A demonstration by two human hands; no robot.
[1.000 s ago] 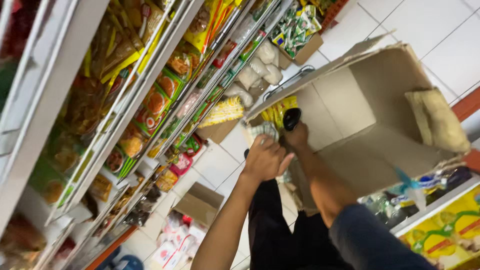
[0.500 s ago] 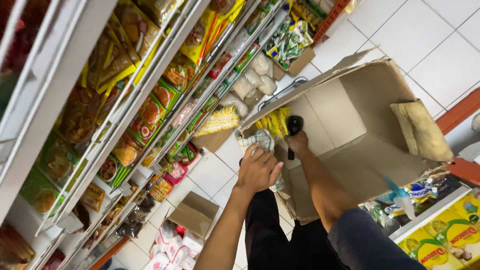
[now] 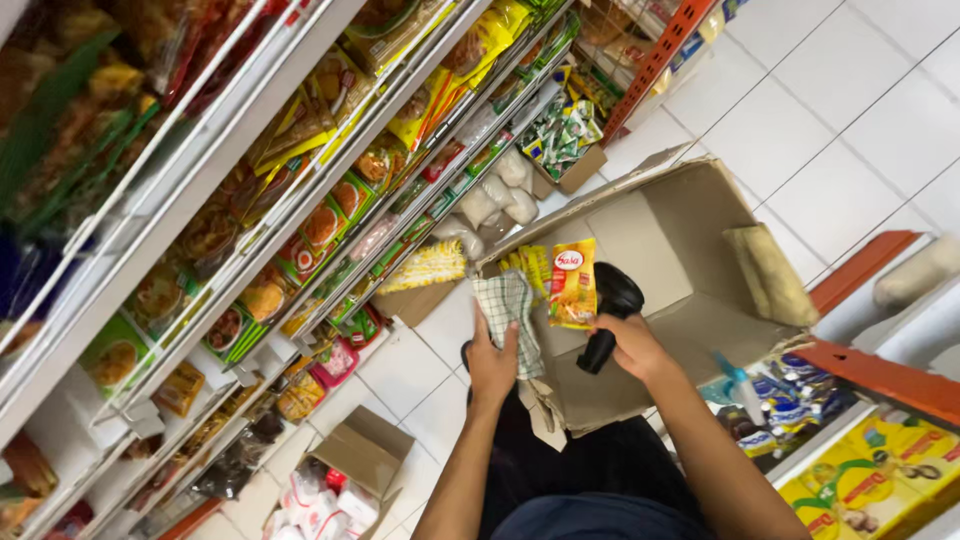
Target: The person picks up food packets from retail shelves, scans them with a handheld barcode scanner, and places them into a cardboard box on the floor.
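- Our left hand (image 3: 492,362) pinches a green and white checked cloth (image 3: 510,318) between the thumb and the fingers, and holds it up in front of us.
- Our right hand (image 3: 632,345) is wrapped tight around the handle of a black scanner (image 3: 608,312). Its head points at a yellow packet (image 3: 572,284).
- The yellow packet stands up just beside the cloth, at the near edge of a big open cardboard box (image 3: 690,225) that sits under our hands.
- To do this well, we think we should hold the packet still and turn its striped code to face the scanner.
- We should keep the cloth away from the front of the packet so it does not cover the code.
- We should keep the scanner near the packet and steady, not shaking.
- We cannot tell what holds the packet up. The left fingers may grip it behind the cloth, but the cloth hides that spot.
- More yellow packets (image 3: 532,268) peek out behind the cloth. We cannot count them.
- We cannot see the scanner's button or its light, as our fingers hide the handle.
- A brown flat thing (image 3: 768,275) lies in the box. It is too blurry to name.
- The shelves (image 3: 290,160) on the left are full of snack bags, but they are blurry and cut off at the edge.
- A small box (image 3: 365,450) on the floor is open. We cannot see well what is inside.
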